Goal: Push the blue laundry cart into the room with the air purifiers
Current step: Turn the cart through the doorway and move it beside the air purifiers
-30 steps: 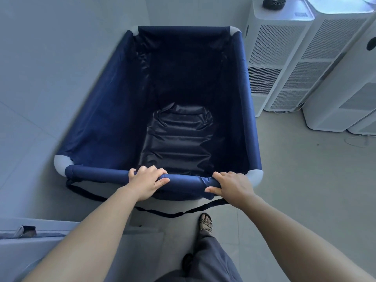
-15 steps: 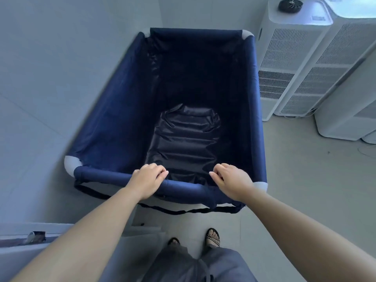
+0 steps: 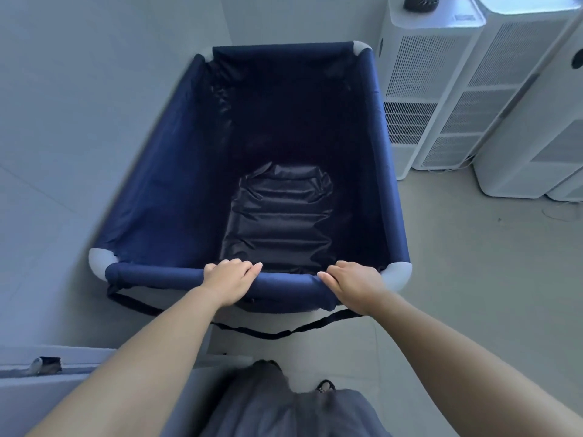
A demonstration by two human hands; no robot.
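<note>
The blue laundry cart [image 3: 151,197], a deep fabric bin with white corner pieces, stands in front of me with nothing inside but its shiny dark bottom. Its far end is close to the wall corner. My left hand [image 3: 230,279] rests over the near padded rail, fingers curled on it. My right hand [image 3: 353,282] grips the same rail close to the near right corner. White air purifiers [image 3: 413,89] stand in a row just right of the cart's far right corner.
A pale wall [image 3: 79,121] runs along the cart's left side. A black strap [image 3: 268,334] hangs below the near rail. Grey floor [image 3: 473,294] lies open to the right. A low white ledge [image 3: 47,373] sits at lower left. My legs are below.
The cart has rolled forward and sits deeper toward the corner beside the purifiers. Both hands stay on the near rail, and my feet have stepped after it.
</note>
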